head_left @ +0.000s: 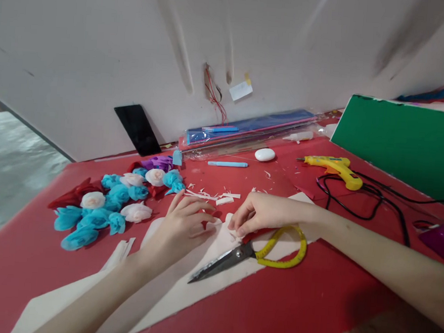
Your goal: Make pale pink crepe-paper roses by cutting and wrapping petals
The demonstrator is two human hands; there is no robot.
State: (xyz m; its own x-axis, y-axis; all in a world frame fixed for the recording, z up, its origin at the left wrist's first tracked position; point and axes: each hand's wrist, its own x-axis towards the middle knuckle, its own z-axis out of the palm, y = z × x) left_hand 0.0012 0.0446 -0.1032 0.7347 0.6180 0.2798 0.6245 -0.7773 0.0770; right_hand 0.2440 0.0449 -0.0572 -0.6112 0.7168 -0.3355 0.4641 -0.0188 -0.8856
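My right hand (258,214) has its thumb and fingers pinched on a small strip of white paper (234,234). Fingers stretched and slightly spread, my left hand (187,222) rests at the far side of a large white paper sheet (170,305) and appears to hold nothing. Between my hands and me, scissors (246,250) with yellow handles lie on the sheet, tip pointing to the lower left. Thin paper scraps (225,200) are scattered just beyond my fingers. Left of my left hand sits a cluster of blue, pale pink, red and purple fabric-like flowers (119,195).
A yellow glue gun (332,166) with a coiled black cord lies at the right, before a green board (402,143). Toward the wall are a blue pen (227,164), a white oval object (264,155), plastic-wrapped sheets (247,126) and a leaning black phone-like slab (138,128).
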